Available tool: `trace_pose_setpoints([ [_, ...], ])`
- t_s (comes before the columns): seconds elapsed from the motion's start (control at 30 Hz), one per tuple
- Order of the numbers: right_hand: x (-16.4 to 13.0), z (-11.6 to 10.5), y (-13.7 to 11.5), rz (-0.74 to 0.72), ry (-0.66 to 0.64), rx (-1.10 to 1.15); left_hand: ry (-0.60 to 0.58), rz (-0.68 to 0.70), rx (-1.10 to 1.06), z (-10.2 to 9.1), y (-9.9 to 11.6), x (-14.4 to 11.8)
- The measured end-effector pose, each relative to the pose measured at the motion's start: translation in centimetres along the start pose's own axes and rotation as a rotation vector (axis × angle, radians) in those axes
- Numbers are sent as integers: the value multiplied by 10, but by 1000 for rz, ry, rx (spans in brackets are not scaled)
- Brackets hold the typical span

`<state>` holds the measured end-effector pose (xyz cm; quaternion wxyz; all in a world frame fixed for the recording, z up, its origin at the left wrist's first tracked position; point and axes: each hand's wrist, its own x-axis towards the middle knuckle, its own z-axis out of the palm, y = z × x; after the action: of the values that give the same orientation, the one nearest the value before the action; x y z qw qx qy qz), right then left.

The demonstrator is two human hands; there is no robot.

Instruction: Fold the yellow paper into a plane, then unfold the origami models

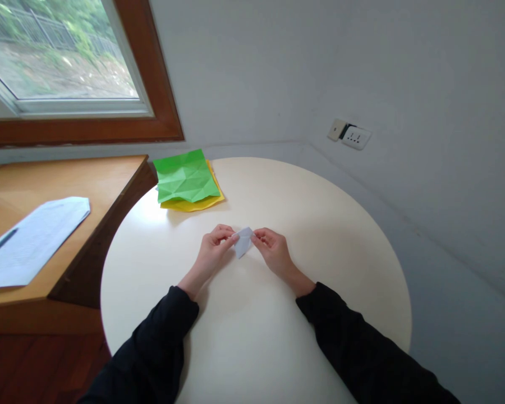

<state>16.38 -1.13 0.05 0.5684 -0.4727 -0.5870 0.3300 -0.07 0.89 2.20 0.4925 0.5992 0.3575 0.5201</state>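
I am holding a small folded piece of white paper (243, 241) between both my hands, just above the middle of the round cream table (320, 224). My left hand (214, 249) is pinching the paper's left edge, thumb and fingertips closed on it, and my right hand (273, 249) is gripping the right edge the same way, fingers curled in tight around the fold. The paper is tapering to a point at its lower end, and I cannot tell whether that tip is touching the tabletop. My black sleeves (160, 342) are lying along the table on either side. Farther back, near the table's far left rim, a creased green sheet (186, 175) is lying on top of a yellow sheet (193, 204), well apart from my hands. Over on the wooden desk (88, 185) to the left, a printed white page (29, 238) is resting with a pen (0, 243) on it
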Motion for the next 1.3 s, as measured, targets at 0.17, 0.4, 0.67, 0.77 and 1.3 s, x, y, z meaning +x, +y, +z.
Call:
trace_pose_setpoints([
  [0.17,-1,2,-1,-36,45,-32,-2,-51,-61,3,1,-1],
  [0.4,-5,3,-10,-362,220,-296,119,-83,-124,7,-1,-2],
  [0.67,-14,11,-15,-504,11,-448,105,-126,-188,11,2,-6],
  [0.77,-13,10,-13,-463,20,-447,34,-159,-227,11,0,-7],
  [1.3,-14,9,-16,-404,5,-285,-107,-186,-230,8,-3,-8],
])
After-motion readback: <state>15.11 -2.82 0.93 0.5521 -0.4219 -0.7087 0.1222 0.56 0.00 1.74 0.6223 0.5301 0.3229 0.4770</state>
